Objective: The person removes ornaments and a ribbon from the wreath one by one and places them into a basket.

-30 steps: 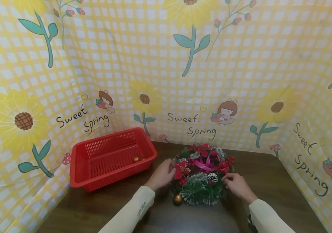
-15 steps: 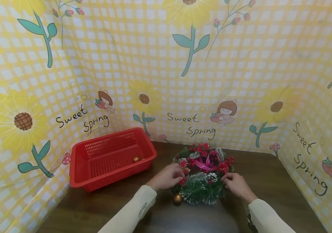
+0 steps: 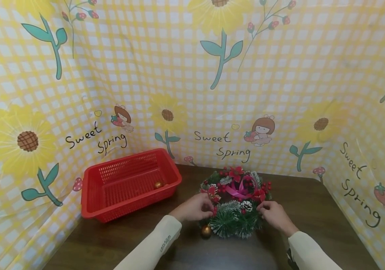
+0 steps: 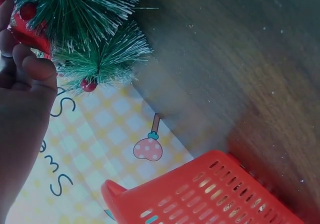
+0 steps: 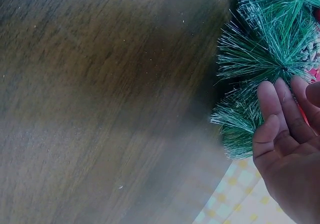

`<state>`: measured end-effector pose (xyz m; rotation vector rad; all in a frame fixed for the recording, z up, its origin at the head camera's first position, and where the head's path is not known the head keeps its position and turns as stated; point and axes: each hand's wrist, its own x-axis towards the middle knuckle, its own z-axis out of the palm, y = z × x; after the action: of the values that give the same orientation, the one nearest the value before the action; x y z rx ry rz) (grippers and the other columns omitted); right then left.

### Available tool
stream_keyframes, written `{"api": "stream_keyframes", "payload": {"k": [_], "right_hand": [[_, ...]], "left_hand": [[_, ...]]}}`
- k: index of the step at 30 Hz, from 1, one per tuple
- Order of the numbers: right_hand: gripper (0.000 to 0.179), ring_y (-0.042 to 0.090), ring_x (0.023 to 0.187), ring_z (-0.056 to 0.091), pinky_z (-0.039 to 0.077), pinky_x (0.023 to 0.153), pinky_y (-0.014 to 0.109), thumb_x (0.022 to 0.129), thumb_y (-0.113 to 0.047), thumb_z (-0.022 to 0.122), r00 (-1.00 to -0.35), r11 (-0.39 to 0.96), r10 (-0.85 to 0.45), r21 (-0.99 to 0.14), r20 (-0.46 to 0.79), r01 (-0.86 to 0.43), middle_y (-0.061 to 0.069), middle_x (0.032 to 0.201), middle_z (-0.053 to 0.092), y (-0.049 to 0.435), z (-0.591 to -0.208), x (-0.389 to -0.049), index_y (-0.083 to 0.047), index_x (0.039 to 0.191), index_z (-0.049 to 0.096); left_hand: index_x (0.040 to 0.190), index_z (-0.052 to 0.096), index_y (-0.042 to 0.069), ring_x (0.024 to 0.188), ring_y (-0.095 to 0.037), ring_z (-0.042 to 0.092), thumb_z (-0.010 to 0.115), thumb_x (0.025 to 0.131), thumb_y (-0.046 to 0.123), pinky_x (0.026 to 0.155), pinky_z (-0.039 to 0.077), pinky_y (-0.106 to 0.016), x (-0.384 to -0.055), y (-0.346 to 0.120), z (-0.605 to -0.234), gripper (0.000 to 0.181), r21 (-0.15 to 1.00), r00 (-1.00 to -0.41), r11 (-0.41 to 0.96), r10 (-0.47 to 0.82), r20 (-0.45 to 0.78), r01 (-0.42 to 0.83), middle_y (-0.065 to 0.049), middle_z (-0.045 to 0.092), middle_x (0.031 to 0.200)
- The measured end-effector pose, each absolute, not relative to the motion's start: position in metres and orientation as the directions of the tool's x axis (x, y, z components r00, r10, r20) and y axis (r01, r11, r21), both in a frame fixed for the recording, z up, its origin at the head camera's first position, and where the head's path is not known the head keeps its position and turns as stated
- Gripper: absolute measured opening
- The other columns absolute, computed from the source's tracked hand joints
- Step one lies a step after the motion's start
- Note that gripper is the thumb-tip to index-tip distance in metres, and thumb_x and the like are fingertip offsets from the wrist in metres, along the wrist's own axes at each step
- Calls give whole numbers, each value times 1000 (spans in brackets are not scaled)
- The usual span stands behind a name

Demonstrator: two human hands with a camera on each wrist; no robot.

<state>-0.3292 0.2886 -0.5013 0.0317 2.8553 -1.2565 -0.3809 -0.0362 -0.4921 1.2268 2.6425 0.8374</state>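
Observation:
A green Christmas wreath (image 3: 234, 221) lies on the table, trimmed with frosted needles, red poinsettias (image 3: 235, 173), red berries (image 3: 268, 186), a white-tipped pine cone (image 3: 246, 205) and a pink ribbon (image 3: 239, 190). At its left side, my left hand (image 3: 194, 207) reaches in with bent fingers beside a poinsettia and berries; whether it pinches any is hidden. My right hand (image 3: 277, 215) holds the wreath's right edge between thumb and fingertips, while the other fingers (image 5: 272, 102) touch the needles in the right wrist view. A gold bauble (image 3: 206, 231) sits at the wreath's front left.
Left of the wreath stands a red perforated plastic basket (image 3: 131, 204) with a gold bauble (image 3: 158, 184) inside. The dark wooden table (image 3: 309, 204) is backed by a yellow checked cloth (image 3: 192, 93) on three sides.
My left hand has shifted right and slightly down, from the outer edge of the left poinsettia to the berries below it. The right hand and the wreath have stayed in place.

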Motion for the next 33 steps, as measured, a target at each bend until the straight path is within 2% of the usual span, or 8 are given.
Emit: {"api": "stream_keyframes", "payload": {"k": [9,18,27,33], "right_hand": [[18,20,73,55,45,60,33,93,-9,52,-1000,682,9,-731,-23,23,8,92,64,288,-500,-329,-5,97,68],[18,19,73,57,46,62,35,92,-9,51,-1000,694,11,-720,-27,27,8,94,64,287,-501,-329,-4,96,68],[18,19,73,56,45,60,34,92,-8,50,-999,687,14,-726,-30,32,8,92,64,288,-502,-330,-5,96,68],[18,19,73,57,47,62,35,92,-8,51,-1000,687,15,-726,-27,30,8,93,64,288,-503,-331,-5,96,68]], "left_hand": [[93,69,26,83,-4,50,72,84,27,76,45,-23,-378,-32,-490,9,486,-668,534,728,152,692,14,53,91],[91,70,22,77,-4,52,71,85,30,68,47,-23,-377,-31,-488,10,544,-722,580,688,71,606,13,55,86],[89,70,23,76,-5,52,70,86,25,68,47,-22,-376,-30,-487,4,538,-705,563,705,83,627,13,56,86],[90,69,19,72,-9,54,65,88,17,66,48,-24,-376,-32,-488,5,609,-757,602,654,-5,516,11,58,84]]}}
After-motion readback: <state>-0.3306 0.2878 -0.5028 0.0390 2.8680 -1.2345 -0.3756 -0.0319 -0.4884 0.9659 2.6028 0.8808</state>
